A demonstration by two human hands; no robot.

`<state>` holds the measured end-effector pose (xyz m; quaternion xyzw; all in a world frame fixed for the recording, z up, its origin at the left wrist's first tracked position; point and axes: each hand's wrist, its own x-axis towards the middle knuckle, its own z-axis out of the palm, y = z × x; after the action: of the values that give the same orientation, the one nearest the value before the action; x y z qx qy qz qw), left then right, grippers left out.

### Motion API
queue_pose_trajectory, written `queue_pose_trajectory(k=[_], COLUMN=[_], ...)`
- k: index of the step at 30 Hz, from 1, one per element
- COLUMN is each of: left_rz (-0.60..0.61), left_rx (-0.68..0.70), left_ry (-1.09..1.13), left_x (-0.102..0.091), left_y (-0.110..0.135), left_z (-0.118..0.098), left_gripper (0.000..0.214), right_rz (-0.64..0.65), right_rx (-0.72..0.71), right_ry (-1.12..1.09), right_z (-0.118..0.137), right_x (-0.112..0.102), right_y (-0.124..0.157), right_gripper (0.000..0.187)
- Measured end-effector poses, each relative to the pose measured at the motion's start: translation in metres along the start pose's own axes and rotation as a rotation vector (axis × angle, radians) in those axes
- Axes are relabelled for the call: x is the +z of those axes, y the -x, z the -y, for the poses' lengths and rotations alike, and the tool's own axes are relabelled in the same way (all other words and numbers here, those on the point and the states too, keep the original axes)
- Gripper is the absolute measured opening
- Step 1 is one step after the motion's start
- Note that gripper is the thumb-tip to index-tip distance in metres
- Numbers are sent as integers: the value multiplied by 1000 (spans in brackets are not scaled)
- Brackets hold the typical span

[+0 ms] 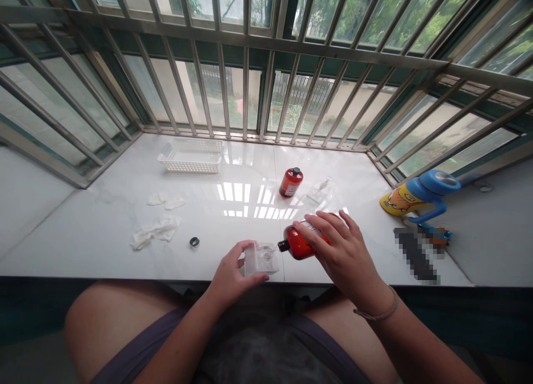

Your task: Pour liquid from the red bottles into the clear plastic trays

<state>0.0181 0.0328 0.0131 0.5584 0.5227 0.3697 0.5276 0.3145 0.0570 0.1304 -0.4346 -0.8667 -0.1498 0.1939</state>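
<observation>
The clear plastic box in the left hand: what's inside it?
A round transparent shape shows inside the clear plastic box; the left hand covers one end, so anything there stays hidden.

White plastic basket (190, 158) at back of marble sill (83, 228); crumpled white gloves (156, 228) left of black ring (194, 242). Upright red bottle (291, 182) beside clear plastic bag (320, 191). Yellow cup with blue lid (420, 192) far right, behind steel window bars (245, 95).
</observation>
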Motion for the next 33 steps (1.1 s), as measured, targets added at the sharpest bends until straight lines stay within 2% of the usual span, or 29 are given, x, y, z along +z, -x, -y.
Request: queue_pose_trajectory(k=[8,33], left_rz=[3,-8], left_rx=[-11,4], left_ry=[-1,13], left_x=[-1,-1], left_y=[1,1], left_z=[-6,-1], left_gripper=[77,78], right_rz=[3,13], right_rx=[-9,-38], right_ry=[2,18], right_z=[1,2], right_x=[1,3], right_y=[0,-3], right_gripper=[53,56])
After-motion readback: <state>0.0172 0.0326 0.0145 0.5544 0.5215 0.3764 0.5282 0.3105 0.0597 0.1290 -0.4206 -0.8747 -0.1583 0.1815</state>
